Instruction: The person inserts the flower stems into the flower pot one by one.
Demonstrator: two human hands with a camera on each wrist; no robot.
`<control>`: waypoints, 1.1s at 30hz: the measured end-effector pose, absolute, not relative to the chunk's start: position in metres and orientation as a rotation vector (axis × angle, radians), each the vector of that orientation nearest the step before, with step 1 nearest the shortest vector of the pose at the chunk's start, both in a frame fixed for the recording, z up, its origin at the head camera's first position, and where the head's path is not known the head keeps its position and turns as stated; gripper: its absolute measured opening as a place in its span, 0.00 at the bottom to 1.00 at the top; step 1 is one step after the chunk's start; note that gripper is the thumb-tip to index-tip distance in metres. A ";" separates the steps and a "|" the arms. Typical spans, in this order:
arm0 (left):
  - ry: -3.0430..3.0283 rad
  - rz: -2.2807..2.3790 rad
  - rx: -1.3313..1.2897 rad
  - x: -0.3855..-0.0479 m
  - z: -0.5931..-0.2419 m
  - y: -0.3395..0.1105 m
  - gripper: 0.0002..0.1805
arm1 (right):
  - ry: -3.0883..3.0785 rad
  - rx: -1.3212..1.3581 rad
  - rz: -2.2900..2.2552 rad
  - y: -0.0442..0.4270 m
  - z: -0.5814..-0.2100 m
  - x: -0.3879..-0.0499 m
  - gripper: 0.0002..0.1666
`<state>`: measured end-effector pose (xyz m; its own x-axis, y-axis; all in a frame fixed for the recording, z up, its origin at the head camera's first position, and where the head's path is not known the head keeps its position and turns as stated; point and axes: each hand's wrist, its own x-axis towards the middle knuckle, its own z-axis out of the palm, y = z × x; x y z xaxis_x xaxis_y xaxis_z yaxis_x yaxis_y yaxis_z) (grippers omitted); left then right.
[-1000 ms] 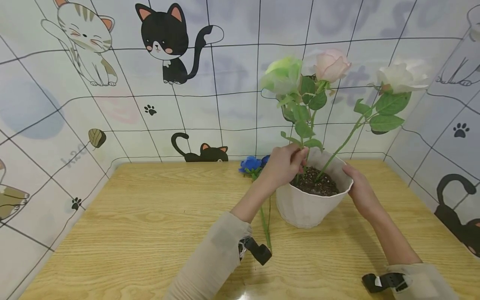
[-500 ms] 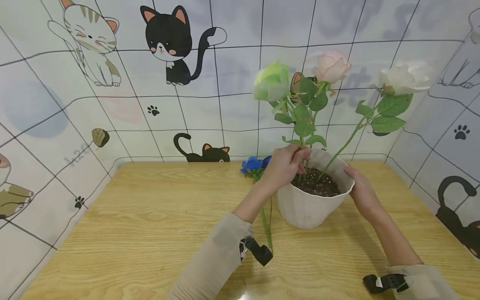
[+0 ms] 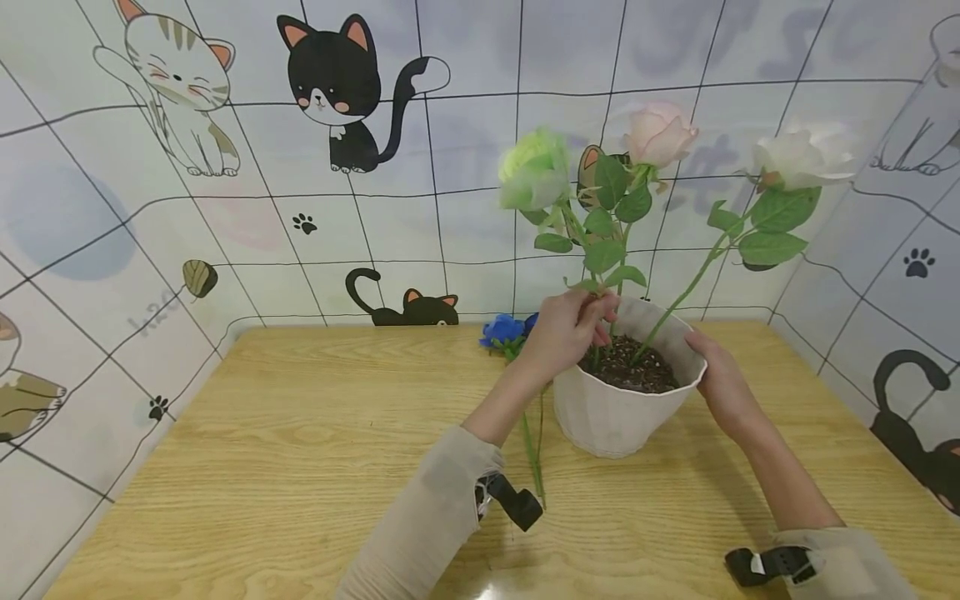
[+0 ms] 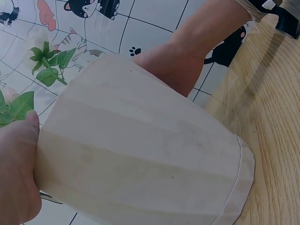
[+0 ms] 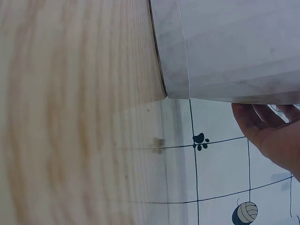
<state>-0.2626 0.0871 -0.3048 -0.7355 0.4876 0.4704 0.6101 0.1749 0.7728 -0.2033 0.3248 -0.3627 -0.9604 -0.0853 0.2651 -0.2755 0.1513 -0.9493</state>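
Two hands: left (image 3: 564,332) pinches rose (image 3: 536,171), right (image 3: 722,379) grips pot (image 3: 617,419).

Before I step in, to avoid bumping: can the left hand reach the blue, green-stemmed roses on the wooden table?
Probably yes: the blue roses lie near the left hand, outside the white, tapered pot, though it seemingly grips the pale-green rose by its stem.

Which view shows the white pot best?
Head: the white pot shows rim, near wall and soil inside. Left wrist: outer wall and base edge, no soil. Right wrist: only part of the wall and base.
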 end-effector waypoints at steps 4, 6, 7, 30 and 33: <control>-2.294 -1.646 -1.127 -0.264 -0.305 0.087 0.17 | -2.271 0.342 1.929 0.326 -0.363 -0.204 0.29; -2.276 -1.657 -1.139 -0.264 -0.305 0.087 0.18 | -2.273 0.342 1.932 0.326 -0.363 -0.204 0.30; -2.268 -1.661 -1.147 -0.265 -0.305 0.087 0.17 | -2.272 0.343 1.932 0.326 -0.364 -0.204 0.30; -2.300 -1.460 -1.271 -0.268 -0.301 0.089 0.16 | -2.283 0.340 1.915 0.326 -0.363 -0.204 0.27; -2.350 -1.453 -1.248 -0.269 -0.301 0.090 0.16 | -2.286 0.331 1.913 0.326 -0.363 -0.204 0.28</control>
